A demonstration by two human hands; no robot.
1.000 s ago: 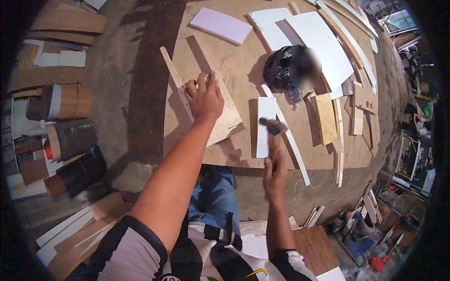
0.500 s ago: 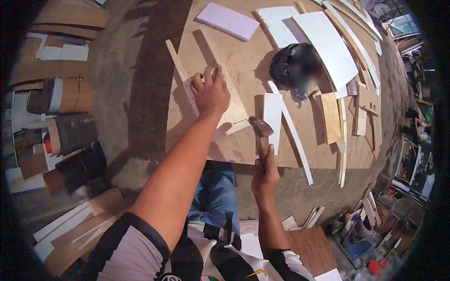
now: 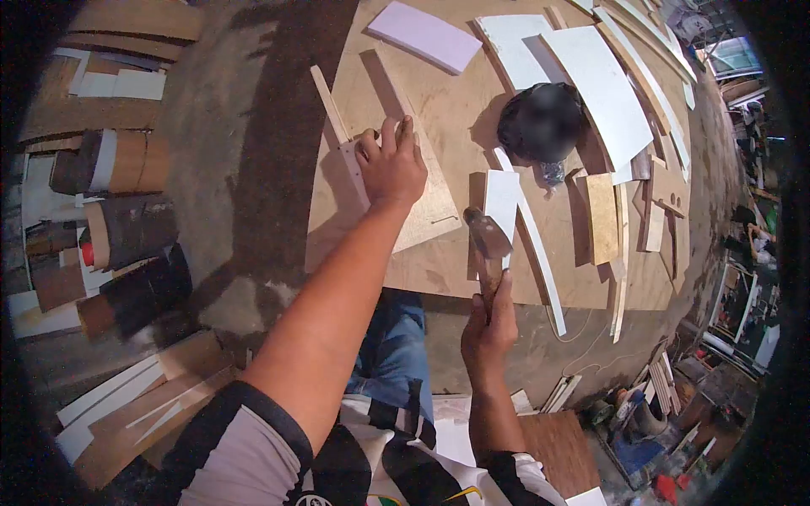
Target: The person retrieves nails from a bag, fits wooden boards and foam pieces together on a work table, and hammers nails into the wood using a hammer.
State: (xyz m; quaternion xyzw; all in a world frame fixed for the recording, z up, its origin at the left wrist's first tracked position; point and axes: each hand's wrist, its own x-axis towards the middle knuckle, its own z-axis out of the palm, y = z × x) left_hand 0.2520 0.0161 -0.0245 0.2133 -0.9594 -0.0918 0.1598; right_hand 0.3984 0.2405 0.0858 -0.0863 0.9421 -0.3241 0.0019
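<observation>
My left hand (image 3: 392, 169) presses on a light wooden board (image 3: 426, 198), its fingers curled over the upper part. Along the left side of this board runs a narrow wooden strip (image 3: 351, 164) with small dark spots, and another strip (image 3: 386, 83) extends away beyond my fingers. A thin bent nail (image 3: 444, 220) shows near the board's lower right corner; whether it is driven in I cannot tell. My right hand (image 3: 489, 331) grips the handle of a hammer (image 3: 489, 236), its head raised just right of that corner, apart from the nail.
The plywood table (image 3: 337, 244) carries a white strip (image 3: 504, 198), a black plastic bag (image 3: 531, 126), white panels (image 3: 595, 88), a pale purple board (image 3: 424, 36) and a yellowish block (image 3: 602, 219). Stacked wood pieces (image 3: 126, 160) stand on the floor at left.
The hammer has shifted slightly right and down, away from the nail, and its shadow has left the board's corner. My left hand stays on the board. The whole view has shifted a little.
</observation>
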